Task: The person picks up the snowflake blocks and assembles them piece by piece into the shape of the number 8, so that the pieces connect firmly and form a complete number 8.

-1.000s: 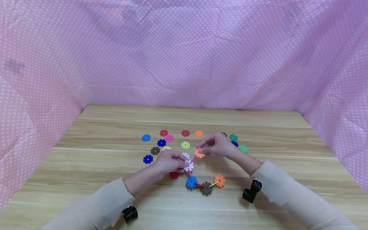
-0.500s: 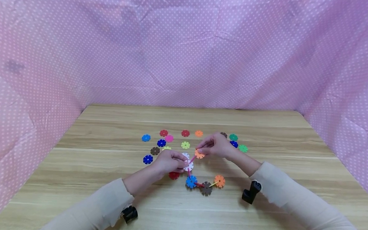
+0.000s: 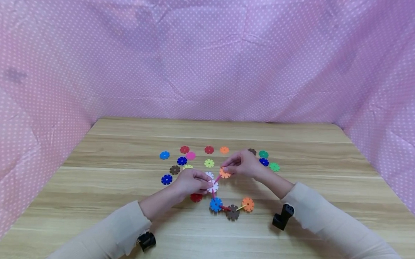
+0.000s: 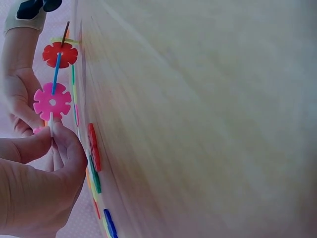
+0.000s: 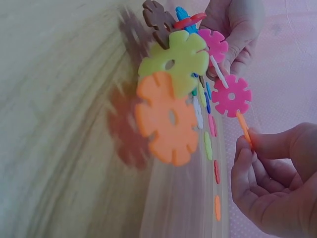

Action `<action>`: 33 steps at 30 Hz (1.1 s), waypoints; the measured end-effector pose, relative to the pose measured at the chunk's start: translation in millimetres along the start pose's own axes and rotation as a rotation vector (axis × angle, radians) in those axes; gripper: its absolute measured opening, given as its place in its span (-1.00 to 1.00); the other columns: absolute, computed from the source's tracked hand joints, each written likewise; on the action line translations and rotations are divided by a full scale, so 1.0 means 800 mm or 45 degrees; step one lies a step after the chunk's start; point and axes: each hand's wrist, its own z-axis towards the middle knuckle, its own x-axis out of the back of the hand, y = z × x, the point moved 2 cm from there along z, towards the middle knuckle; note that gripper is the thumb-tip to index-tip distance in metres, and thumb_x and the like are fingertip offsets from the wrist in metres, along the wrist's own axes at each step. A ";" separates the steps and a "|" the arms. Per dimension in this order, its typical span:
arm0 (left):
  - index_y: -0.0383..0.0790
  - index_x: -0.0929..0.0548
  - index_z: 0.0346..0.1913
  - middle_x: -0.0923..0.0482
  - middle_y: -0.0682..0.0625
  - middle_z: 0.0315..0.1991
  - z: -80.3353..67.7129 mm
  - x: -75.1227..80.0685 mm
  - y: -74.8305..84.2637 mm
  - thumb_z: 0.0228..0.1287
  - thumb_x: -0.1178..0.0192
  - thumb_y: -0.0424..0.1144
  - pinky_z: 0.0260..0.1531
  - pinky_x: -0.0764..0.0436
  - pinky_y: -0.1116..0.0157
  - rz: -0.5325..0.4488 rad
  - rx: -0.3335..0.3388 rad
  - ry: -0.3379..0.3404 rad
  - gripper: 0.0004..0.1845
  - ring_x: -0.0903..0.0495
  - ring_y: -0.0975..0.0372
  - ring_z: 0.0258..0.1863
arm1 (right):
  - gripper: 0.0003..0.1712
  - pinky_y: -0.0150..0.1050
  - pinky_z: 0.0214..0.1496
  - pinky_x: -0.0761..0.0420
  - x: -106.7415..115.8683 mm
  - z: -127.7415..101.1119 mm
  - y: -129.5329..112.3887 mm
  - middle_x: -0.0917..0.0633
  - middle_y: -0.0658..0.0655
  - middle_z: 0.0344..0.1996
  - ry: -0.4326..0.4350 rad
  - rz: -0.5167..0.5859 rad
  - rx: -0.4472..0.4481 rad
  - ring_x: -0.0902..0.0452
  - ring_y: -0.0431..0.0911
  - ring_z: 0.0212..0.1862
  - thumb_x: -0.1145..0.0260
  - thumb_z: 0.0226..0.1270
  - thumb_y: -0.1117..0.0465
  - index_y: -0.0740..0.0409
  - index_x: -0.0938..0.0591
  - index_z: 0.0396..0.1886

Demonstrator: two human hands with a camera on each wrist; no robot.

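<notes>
Pink dotted cloth backs the wooden surface [image 3: 121,203]. Hardly anything has shifted: my left hand [image 3: 190,181] still pinches the white disc [image 3: 213,186], my right hand [image 3: 243,163] the orange disc [image 3: 224,172], joining unfinished.

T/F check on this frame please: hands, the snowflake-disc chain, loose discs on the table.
1. The right hand pinches an orange disc. True.
2. The left hand lies flat and open on the table. False: its fingers pinch the white disc of the chain.
3. Loose discs lie beyond the hands. True.
4. The blue disc, brown disc and another orange disc lie separate, unlinked. False: they are joined in a row.
</notes>
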 end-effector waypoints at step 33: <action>-0.37 -0.70 -0.15 -0.74 -0.17 -0.24 -0.008 -0.003 -0.003 0.24 -0.26 -0.36 -0.34 -0.74 0.32 -0.070 0.026 0.029 -0.84 -0.75 0.22 -0.44 | -0.66 -0.33 -0.21 -0.73 -0.016 0.000 0.017 -0.79 0.05 -0.40 -0.031 0.506 -0.350 -0.68 -0.21 -0.41 -0.34 0.20 0.38 0.37 -0.64 0.00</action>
